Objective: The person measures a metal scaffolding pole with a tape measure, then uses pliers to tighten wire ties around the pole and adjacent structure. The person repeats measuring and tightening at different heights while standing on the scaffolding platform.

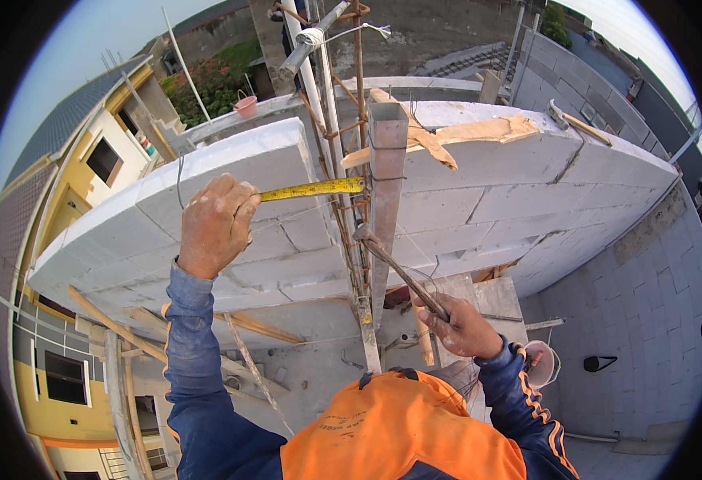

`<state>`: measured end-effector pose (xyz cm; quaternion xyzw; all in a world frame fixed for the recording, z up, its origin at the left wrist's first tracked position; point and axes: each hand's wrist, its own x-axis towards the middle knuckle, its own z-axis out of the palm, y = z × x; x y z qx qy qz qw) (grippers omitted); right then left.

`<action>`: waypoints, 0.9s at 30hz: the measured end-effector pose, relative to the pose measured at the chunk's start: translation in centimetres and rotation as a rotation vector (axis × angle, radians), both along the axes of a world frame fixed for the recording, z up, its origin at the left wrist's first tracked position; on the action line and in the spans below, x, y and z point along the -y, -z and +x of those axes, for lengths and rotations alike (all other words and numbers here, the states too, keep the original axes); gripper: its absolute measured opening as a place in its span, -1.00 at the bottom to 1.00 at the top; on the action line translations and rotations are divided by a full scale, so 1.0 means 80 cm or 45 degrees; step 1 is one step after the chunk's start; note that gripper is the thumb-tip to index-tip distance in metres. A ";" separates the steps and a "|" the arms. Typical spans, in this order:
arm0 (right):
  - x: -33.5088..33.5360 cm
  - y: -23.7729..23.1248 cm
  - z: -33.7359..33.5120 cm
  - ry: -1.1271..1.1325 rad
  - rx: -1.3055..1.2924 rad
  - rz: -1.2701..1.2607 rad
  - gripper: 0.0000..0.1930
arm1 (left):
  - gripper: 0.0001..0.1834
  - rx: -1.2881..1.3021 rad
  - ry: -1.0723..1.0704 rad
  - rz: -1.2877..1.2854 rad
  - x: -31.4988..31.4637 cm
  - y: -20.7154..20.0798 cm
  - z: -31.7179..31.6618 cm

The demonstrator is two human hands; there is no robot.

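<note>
The left grip pinches the tape, which reaches toward the post — likely light, springy, best held by its edges — while the right grip clasps the tool.

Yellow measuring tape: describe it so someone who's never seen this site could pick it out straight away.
Start at the pale block wall crossing the picture, and find the upright grey board near its middle. Left of it, the left hand grips the yellow measuring tape, stretched toward that board. It is flat and bright yellow with dark markings, unlike the rusty bars.
</note>
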<state>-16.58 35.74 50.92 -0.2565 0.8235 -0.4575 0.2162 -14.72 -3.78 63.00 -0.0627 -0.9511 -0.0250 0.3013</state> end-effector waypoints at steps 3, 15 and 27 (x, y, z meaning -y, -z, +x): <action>0.000 0.005 -0.001 -0.019 -0.181 -0.109 -0.61 | -0.84 0.006 0.005 0.026 -0.001 0.002 0.000; -0.016 0.003 -0.001 0.027 -0.079 0.020 -0.62 | -0.86 -0.042 -0.027 0.106 -0.004 0.027 0.005; -0.018 -0.006 0.004 0.029 -0.074 0.059 -0.59 | -0.84 -0.076 0.017 0.135 -0.006 0.051 0.005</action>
